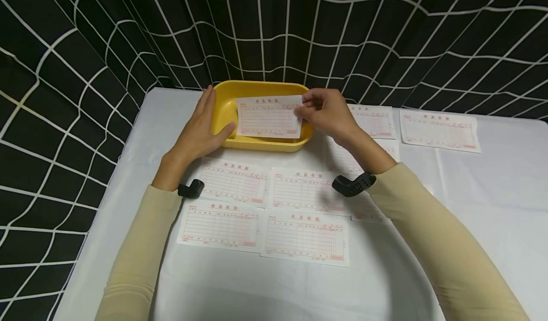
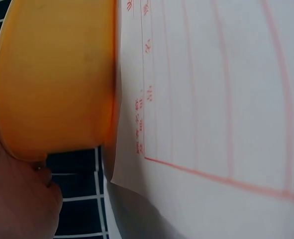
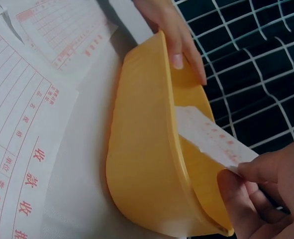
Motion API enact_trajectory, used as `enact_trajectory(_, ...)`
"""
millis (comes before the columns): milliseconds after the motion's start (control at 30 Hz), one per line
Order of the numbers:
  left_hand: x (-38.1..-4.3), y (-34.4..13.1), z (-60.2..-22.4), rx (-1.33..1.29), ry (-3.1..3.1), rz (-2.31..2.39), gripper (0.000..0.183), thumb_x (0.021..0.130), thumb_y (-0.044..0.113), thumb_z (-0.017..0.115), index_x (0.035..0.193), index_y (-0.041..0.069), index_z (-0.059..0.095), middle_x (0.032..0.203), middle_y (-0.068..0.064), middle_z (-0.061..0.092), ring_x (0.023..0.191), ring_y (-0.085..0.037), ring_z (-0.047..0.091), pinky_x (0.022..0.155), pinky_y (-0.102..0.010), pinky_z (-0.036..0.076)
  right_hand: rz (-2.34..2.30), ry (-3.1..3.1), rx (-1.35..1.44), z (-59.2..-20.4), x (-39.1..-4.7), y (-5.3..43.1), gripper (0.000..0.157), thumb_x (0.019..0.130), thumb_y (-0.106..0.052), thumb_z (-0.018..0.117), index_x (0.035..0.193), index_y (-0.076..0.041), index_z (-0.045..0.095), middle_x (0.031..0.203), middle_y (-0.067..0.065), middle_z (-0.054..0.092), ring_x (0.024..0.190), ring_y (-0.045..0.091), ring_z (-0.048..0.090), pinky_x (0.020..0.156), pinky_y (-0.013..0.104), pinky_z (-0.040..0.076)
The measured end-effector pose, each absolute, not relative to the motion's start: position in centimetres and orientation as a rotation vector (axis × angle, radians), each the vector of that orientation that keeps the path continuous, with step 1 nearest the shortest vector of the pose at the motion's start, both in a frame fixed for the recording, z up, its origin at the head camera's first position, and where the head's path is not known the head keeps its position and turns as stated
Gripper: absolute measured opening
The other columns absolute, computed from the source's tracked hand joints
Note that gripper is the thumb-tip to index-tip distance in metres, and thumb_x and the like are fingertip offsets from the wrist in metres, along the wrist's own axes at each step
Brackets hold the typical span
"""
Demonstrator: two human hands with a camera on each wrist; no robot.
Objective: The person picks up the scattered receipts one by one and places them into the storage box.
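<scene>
A yellow plastic tub (image 1: 261, 146) stands at the back of the table. My left hand (image 1: 199, 123) rests against its left end, the fingers straight along that side and the thumb over the front rim. With thumb and fingers my right hand (image 1: 327, 111) pinches the right edge of a receipt slip (image 1: 269, 116) printed in red. That slip is tilted in the tub's opening; the right wrist view shows the slip (image 3: 211, 134) between the tub's walls. In the left wrist view the tub (image 2: 57, 74) lies beside part of my left hand (image 2: 22, 199).
Several similar slips lie on the white tablecloth (image 1: 239, 283): a front pair including one slip (image 1: 304, 238), a row behind it with another slip (image 1: 233, 180), and more under my right forearm. One slip (image 1: 438, 130) lies far right. Black cloth with white netting (image 1: 274, 26) hangs behind.
</scene>
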State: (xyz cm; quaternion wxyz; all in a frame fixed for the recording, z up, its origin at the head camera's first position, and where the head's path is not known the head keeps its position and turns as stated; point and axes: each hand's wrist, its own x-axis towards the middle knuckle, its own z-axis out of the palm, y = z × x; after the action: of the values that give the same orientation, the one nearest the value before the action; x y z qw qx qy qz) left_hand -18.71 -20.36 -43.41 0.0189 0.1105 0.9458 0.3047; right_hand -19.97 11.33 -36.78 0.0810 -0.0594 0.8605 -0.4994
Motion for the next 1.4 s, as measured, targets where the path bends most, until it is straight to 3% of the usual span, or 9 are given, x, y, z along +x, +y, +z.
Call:
enact_trajectory(500,-18.7,-20.3,-43.8,0.355,2.956,0.930,0.099,0.098,0.054,0.058,0.171,0.010,0.007,0.182,-0.005,0.001,0.169,-0.026,0.007,0.135,-0.053,0.019,-1.396,2.700,-0.222,-37.0,-20.1,10.3,0.029,0.097,-0.009,0.071,0.121,0.005,0.072,0.109,0.020,0.074,0.091,0.021,0.064,0.074,0.012,0.049)
enact_trajectory(567,-18.6,-20.4,-43.7,0.338,2.943,0.931,0.100,0.098,0.054,0.058,0.172,0.011,0.005,0.182,-0.002,-0.002,0.169,-0.026,0.008,0.135,-0.054,0.019,-1.388,2.708,-0.230,-36.9,-20.1,10.5,0.032,0.098,-0.010,0.070,0.126,0.004,0.071,0.115,0.021,0.074,0.097,0.025,0.067,0.082,0.016,0.052)
enact_trajectory(733,-18.6,-20.3,-43.7,0.333,2.930,0.923,0.101,0.099,0.055,0.058,0.171,0.012,0.003,0.181,0.001,-0.006,0.169,-0.027,0.006,0.135,-0.054,0.017,-1.413,2.739,-0.293,-36.6,-19.1,11.7,0.038,0.100,-0.012,0.069,0.135,0.002,0.067,0.127,0.022,0.073,0.114,0.032,0.070,0.104,0.039,0.058)
enact_trajectory(833,-18.6,-20.3,-43.6,0.334,2.928,0.913,0.102,0.099,0.056,0.057,0.171,0.011,0.002,0.181,0.000,-0.007,0.169,-0.027,0.005,0.136,-0.054,0.016,-1.411,2.751,-0.349,-36.4,-17.7,12.8,0.039,0.102,-0.015,0.067,0.136,0.002,0.066,0.129,0.022,0.071,0.119,0.034,0.069,0.107,0.049,0.057)
enact_trajectory(1000,-18.6,-20.4,-43.5,0.328,2.929,0.908,0.102,0.099,0.056,0.057,0.171,0.011,0.002,0.181,0.001,-0.007,0.169,-0.027,0.004,0.136,-0.054,0.016,-1.364,2.782,-0.407,-36.4,-14.7,15.0,0.039,0.104,-0.020,0.066,0.137,0.000,0.066,0.132,0.018,0.071,0.119,0.032,0.070,0.106,0.052,0.057)
enact_trajectory(1133,-18.6,-20.4,-43.5,0.319,2.924,0.920,0.101,0.099,0.056,0.057,0.171,0.013,0.002,0.181,0.003,-0.007,0.169,-0.025,0.005,0.135,-0.054,0.018,-1.333,2.835,-0.455,-36.8,-12.2,17.1,0.036,0.103,-0.019,0.069,0.134,-0.002,0.069,0.130,0.017,0.072,0.118,0.032,0.071,0.103,0.045,0.058)
enact_trajectory(1267,-18.6,-20.3,-43.6,0.315,2.923,0.933,0.101,0.099,0.056,0.058,0.172,0.014,0.002,0.181,0.004,-0.006,0.169,-0.024,0.006,0.135,-0.053,0.020,-1.283,2.926,-0.499,-37.4,-9.9,19.4,0.033,0.100,-0.014,0.073,0.131,-0.004,0.071,0.127,0.014,0.073,0.115,0.031,0.071,0.100,0.016,0.055)
enact_trajectory(1400,-18.7,-20.3,-43.7,0.317,2.925,0.947,0.101,0.098,0.055,0.059,0.172,0.014,0.003,0.181,0.002,-0.004,0.169,-0.024,0.007,0.135,-0.054,0.020,-1.261,2.998,-0.535,-38.2,-8.0,21.7,0.033,0.096,-0.008,0.076,0.129,-0.006,0.072,0.125,0.012,0.074,0.115,0.012,0.068,0.098,0.004,0.044)
